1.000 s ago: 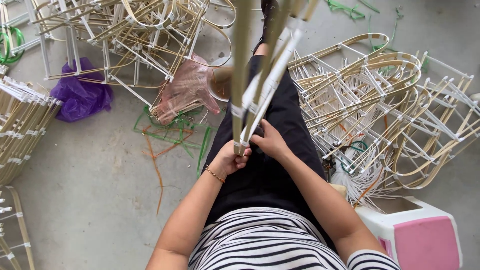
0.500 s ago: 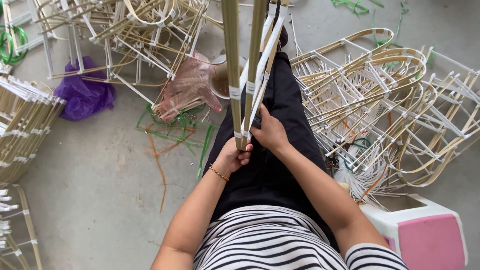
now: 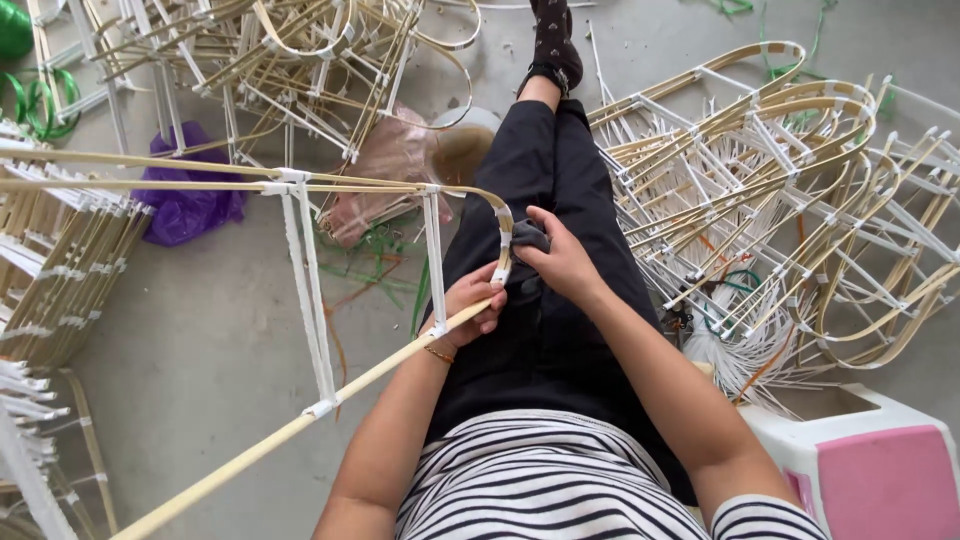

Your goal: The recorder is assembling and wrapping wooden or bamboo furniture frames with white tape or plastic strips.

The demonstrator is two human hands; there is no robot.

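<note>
A bent cane frame (image 3: 300, 190) with white wrapped crossbars lies across my lap and reaches out to the left. My left hand (image 3: 470, 305) grips its lower rod close to the curved end. My right hand (image 3: 560, 262) presses a dark cloth (image 3: 528, 238) against the white-wrapped bend of the frame. Black trousers cover my legs, which stretch away from me over the grey floor.
Finished cane frames are heaped at the right (image 3: 790, 190) and at the top left (image 3: 280, 60), with more stacked at the left edge (image 3: 50, 260). A purple bag (image 3: 185, 205), a small bowl (image 3: 462, 145) and a pink-and-white stool (image 3: 860, 470) lie close by.
The frame stood upright in front of me before. It has swung down to the left and now lies nearly flat; both hands stay at its bent end.
</note>
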